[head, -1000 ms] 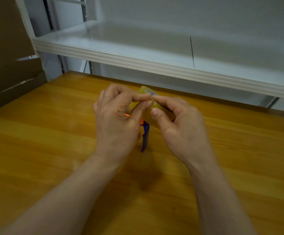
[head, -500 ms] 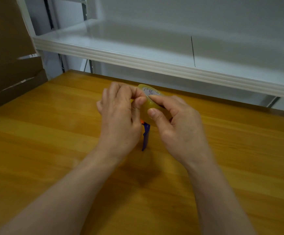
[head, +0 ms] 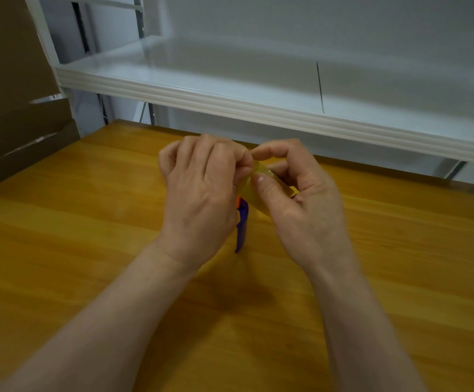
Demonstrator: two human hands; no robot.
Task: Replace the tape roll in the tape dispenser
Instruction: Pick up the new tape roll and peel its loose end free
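A yellowish clear tape roll (head: 254, 190) is held up above the wooden table (head: 88, 222), between both hands. My right hand (head: 300, 205) grips the roll with thumb on its outer band and fingers curled behind it. My left hand (head: 201, 193) has its fingers curled, the fingertips pinching at the roll's top edge. Below the hands hangs the blue tape dispenser (head: 242, 226) with a small orange part (head: 238, 200) at its top; most of it is hidden behind my left hand.
A white metal shelf (head: 258, 108) runs across just behind the hands, overhanging the table's back edge. Brown cardboard (head: 12, 114) stands at the left.
The roll has turned in my right hand, so its printed label no longer shows. My left fingers have shifted up to pinch the roll's top edge.
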